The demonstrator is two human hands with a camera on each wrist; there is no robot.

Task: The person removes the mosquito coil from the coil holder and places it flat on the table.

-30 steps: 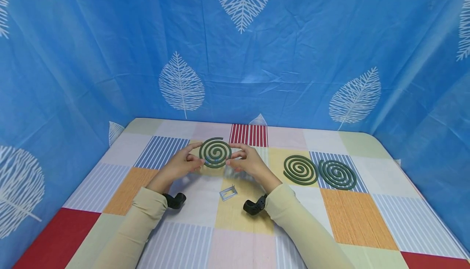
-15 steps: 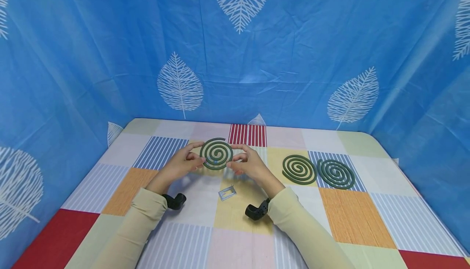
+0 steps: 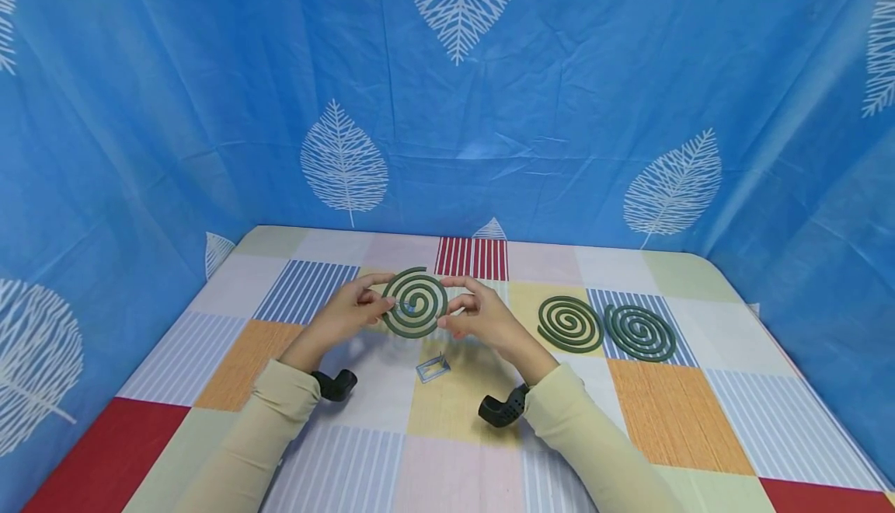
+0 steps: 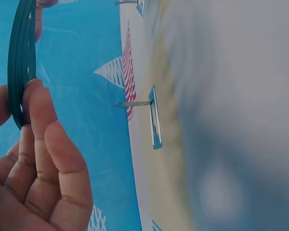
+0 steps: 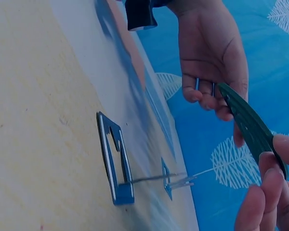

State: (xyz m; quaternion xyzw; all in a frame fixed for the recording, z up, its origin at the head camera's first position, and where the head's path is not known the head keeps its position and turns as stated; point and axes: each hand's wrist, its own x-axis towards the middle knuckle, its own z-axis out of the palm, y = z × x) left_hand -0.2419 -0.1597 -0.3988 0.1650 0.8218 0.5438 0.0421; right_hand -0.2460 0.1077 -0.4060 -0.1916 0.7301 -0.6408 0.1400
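Observation:
A dark green mosquito coil (image 3: 414, 305) is held up over the table between both hands. My left hand (image 3: 352, 309) pinches its left edge, the thumb in front of the spiral. On the opposite edge, my right hand (image 3: 482, 317) pinches it between thumb and fingers. The right wrist view shows the coil (image 5: 248, 122) nearly edge-on. Below the hands lies a small metal coil stand (image 3: 433, 369), a flat frame with a raised prong (image 4: 134, 103). A second stand (image 5: 167, 179) shows beyond the first in the right wrist view; in the head view the coil mostly hides it.
Two more green coils, a nearer-left one (image 3: 570, 325) and one beside it (image 3: 640, 333), lie flat on the right side. The patchwork tablecloth (image 3: 681, 416) covers the table. Blue curtains (image 3: 545, 109) with white leaf prints enclose the back and sides.
The held coil has come slightly down and to the right, tilting a little. My right hand has shifted right and lower with it; the left thumb now overlaps the coil more. The other coils stay put.

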